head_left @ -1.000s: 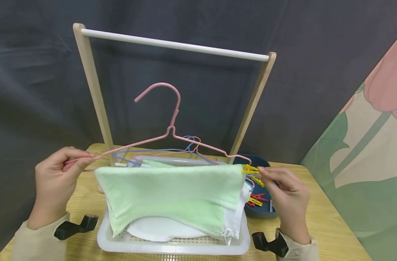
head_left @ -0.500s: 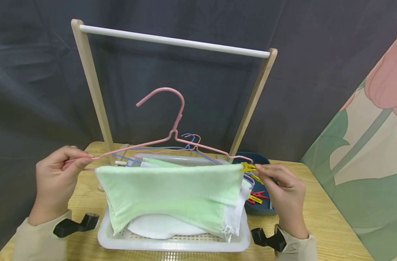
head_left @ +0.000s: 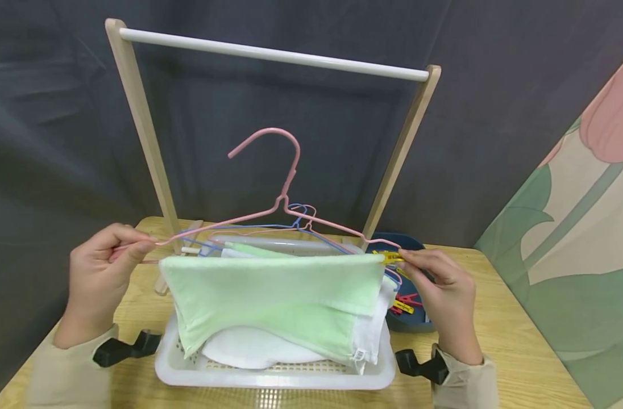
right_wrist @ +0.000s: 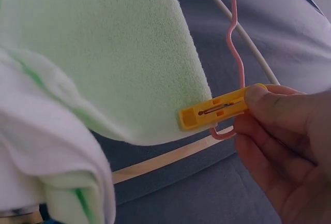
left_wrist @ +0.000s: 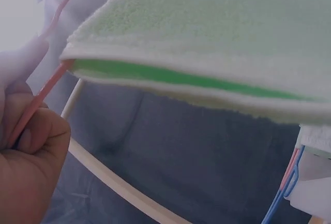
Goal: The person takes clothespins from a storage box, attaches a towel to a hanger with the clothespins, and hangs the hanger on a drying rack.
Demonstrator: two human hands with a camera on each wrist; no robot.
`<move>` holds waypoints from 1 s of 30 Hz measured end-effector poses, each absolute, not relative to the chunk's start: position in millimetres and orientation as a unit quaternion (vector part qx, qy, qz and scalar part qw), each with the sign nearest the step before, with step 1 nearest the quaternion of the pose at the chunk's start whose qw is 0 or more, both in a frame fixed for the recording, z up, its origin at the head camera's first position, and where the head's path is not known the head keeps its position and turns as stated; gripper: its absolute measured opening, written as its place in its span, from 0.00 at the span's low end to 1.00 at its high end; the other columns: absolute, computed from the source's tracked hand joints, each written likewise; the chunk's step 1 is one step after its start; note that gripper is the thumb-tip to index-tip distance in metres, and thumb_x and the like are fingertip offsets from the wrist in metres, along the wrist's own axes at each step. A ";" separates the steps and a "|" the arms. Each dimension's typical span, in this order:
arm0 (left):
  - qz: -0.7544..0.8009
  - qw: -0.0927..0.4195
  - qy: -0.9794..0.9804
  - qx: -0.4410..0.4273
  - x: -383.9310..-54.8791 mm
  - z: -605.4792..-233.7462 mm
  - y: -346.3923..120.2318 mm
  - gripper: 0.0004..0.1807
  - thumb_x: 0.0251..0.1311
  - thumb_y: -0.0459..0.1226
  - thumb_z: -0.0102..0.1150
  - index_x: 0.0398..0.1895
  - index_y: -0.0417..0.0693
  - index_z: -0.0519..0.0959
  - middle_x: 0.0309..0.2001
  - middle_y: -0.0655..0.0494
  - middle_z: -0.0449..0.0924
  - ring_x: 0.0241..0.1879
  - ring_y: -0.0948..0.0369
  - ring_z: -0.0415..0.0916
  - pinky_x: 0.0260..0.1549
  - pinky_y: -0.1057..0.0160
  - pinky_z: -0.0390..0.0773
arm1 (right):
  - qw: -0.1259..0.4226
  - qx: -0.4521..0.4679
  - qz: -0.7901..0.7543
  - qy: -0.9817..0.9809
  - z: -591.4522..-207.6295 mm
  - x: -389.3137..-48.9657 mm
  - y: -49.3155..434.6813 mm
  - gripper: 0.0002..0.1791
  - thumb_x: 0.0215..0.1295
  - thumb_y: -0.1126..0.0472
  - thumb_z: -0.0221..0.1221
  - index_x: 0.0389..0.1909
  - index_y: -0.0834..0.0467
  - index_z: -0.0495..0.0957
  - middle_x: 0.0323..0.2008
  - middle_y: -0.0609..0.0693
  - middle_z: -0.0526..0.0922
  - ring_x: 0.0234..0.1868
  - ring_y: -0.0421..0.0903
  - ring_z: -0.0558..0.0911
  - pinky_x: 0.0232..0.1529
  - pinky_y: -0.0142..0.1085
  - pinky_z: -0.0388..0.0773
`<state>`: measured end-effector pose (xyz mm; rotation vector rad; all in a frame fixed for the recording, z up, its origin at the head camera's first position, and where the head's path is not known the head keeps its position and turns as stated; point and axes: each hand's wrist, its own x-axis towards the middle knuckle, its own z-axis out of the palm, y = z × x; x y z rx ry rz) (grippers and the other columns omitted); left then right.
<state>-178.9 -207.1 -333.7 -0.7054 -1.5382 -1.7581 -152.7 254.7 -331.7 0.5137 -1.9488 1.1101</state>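
Note:
A pink wire hanger [head_left: 289, 173] is held up in front of the rack, its hook pointing left. Over its lower bar hangs a pale green towel [head_left: 270, 284], folded in two. My left hand [head_left: 107, 267] grips the hanger's left end between thumb and fingers, just beside the towel's edge. At the other end my right hand [head_left: 441, 284] pinches the handles of a yellow clothespin [right_wrist: 213, 109]. The clothespin's tip lies over the towel's top right corner in the right wrist view, where the hanger's bent end shows close by.
A white basket [head_left: 273, 379] with white and green cloths sits below the towel. Behind it lie a blue hanger [head_left: 298, 218] and another pink one. A dark blue bin [head_left: 411, 325] of red and yellow clothespins stands right. The wooden rack with a white rail [head_left: 275, 54] rises behind.
The hanger's hook has shifted right in the head view, and the left hand has come slightly inward. The right hand still pinches the clothespin at the towel's corner, its fingers now closer to the hanger's end.

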 end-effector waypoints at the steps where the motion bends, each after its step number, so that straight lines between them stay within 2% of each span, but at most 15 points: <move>1: -0.666 0.347 -0.602 -0.271 -178.6 -333.3 -206.0 0.08 0.56 0.25 0.70 0.31 0.24 0.81 0.23 0.59 0.76 0.21 0.65 0.58 0.21 0.73 0.60 | 0.408 0.197 0.434 -0.779 -331.4 -153.0 254.9 0.16 0.46 0.88 0.67 0.37 0.71 0.87 0.38 0.54 0.88 0.40 0.34 0.83 0.43 0.22 0.78; 3: -0.641 0.354 -0.620 -0.281 -178.5 -333.2 -204.8 0.10 0.57 0.27 0.70 0.32 0.24 0.80 0.23 0.60 0.76 0.21 0.66 0.57 0.21 0.74 0.60 | 0.407 0.184 0.426 -0.787 -331.0 -153.1 255.0 0.16 0.47 0.86 0.68 0.38 0.71 0.87 0.38 0.56 0.88 0.40 0.34 0.83 0.43 0.21 0.78; 6: -0.606 0.359 -0.648 -0.290 -179.6 -333.5 -204.8 0.10 0.59 0.28 0.69 0.32 0.25 0.80 0.25 0.60 0.79 0.20 0.66 0.57 0.24 0.78 0.67 | 0.401 0.170 0.412 -0.800 -330.2 -151.7 255.2 0.16 0.49 0.84 0.69 0.40 0.70 0.87 0.40 0.59 0.87 0.41 0.34 0.82 0.44 0.20 0.77; 8: -0.583 0.362 -0.668 -0.288 -180.6 -333.7 -205.1 0.08 0.60 0.28 0.68 0.33 0.26 0.81 0.26 0.61 0.79 0.20 0.66 0.56 0.25 0.79 0.69 | 0.400 0.163 0.404 -0.807 -330.2 -150.6 255.9 0.17 0.49 0.84 0.69 0.41 0.69 0.87 0.40 0.56 0.87 0.41 0.33 0.82 0.44 0.20 0.77; 13: -0.533 0.378 -0.704 -0.280 -183.1 -333.4 -205.1 0.12 0.62 0.31 0.67 0.33 0.25 0.79 0.22 0.62 0.72 0.20 0.67 0.53 0.21 0.74 0.60 | 0.393 0.149 0.393 -0.818 -328.6 -147.9 256.3 0.19 0.51 0.82 0.69 0.45 0.66 0.87 0.42 0.49 0.86 0.42 0.32 0.82 0.46 0.21 0.77; 17: -0.525 0.384 -0.708 -0.275 -184.3 -333.9 -204.7 0.15 0.62 0.33 0.67 0.33 0.23 0.78 0.21 0.62 0.68 0.19 0.67 0.53 0.20 0.71 0.56 | 0.382 0.144 0.392 -0.824 -328.2 -148.0 255.6 0.20 0.53 0.81 0.68 0.48 0.65 0.86 0.44 0.50 0.85 0.44 0.31 0.81 0.49 0.20 0.75; 23: -0.524 0.397 -0.703 -0.272 -183.3 -333.2 -204.2 0.17 0.62 0.36 0.67 0.32 0.24 0.79 0.22 0.61 0.72 0.20 0.67 0.54 0.22 0.73 0.59 | 0.371 0.135 0.401 -0.827 -326.2 -147.6 253.5 0.21 0.55 0.80 0.67 0.50 0.64 0.86 0.45 0.53 0.85 0.46 0.32 0.81 0.52 0.20 0.73; 30: -0.531 0.399 -0.698 -0.268 -184.5 -336.8 -204.5 0.19 0.62 0.37 0.67 0.32 0.23 0.78 0.27 0.68 0.78 0.20 0.67 0.55 0.22 0.75 0.61 | 0.370 0.155 0.403 -0.823 -328.6 -151.7 253.3 0.21 0.54 0.81 0.68 0.50 0.66 0.85 0.44 0.56 0.83 0.44 0.34 0.81 0.52 0.20 0.74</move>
